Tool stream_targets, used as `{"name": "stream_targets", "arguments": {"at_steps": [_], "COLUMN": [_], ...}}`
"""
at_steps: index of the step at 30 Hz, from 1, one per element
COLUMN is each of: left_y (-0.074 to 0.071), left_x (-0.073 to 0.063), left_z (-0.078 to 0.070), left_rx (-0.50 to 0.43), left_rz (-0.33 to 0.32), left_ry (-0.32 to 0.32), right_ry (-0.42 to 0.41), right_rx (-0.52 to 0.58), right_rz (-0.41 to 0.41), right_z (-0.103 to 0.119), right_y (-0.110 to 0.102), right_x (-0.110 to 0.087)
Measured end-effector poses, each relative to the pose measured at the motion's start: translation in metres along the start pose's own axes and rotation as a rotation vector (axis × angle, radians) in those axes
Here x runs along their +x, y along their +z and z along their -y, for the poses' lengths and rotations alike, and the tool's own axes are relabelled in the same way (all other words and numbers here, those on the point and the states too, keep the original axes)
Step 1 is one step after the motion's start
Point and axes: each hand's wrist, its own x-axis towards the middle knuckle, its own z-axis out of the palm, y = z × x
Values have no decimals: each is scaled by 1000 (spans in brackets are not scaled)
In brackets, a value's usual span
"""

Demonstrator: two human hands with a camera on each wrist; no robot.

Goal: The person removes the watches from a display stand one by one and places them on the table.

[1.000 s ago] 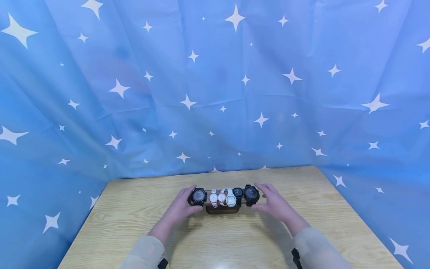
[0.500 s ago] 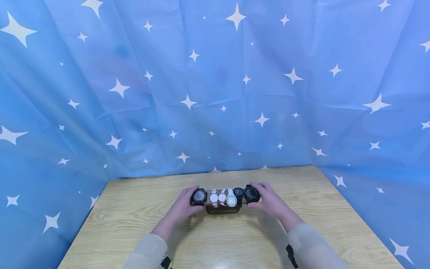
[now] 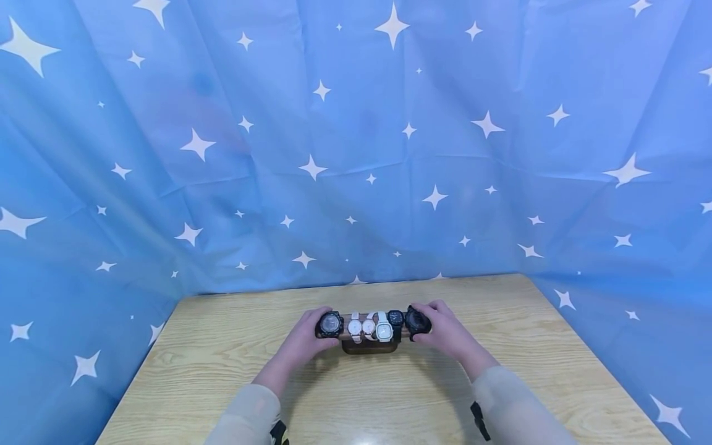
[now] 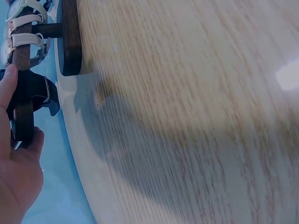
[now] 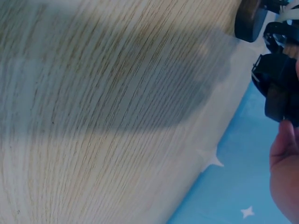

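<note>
A dark wooden watch stand [image 3: 369, 347] stands near the middle of the table, with a bar across its top. Black watches sit at both bar ends, one at left [image 3: 330, 324] and one at right [image 3: 416, 321]. Between them are two small white-strapped round watches, a white square watch [image 3: 384, 332] and a smaller black watch [image 3: 395, 317]. My left hand [image 3: 303, 337] grips the left end, thumb in front and fingers behind. At the right end, my right hand [image 3: 445, 330] holds the bar and its black watch the same way. The wrist views show the stand's base [image 4: 71, 42] over the wood.
The light wooden table [image 3: 222, 371] reaches back to a blue cloth with white stars [image 3: 356, 154], which also hangs at both sides. Shadows of the hands fall on the tabletop in front of the stand.
My right hand has moved left and closed round the stand's right end. My left hand has shifted slightly right, closer round its end. The right black watch now looks turned a little.
</note>
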Motion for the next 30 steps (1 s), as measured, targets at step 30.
{"name": "stream_targets", "arguments": {"at_steps": [30], "left_y": [-3], "left_x": [2], "left_z": [2], "left_rx": [21], "left_rz": [10], "left_ry": [50], "right_ry": [78], "right_rx": [-20], "right_rz": [21], "right_z": [-4], "right_y": [-6], "right_x": [-2]}}
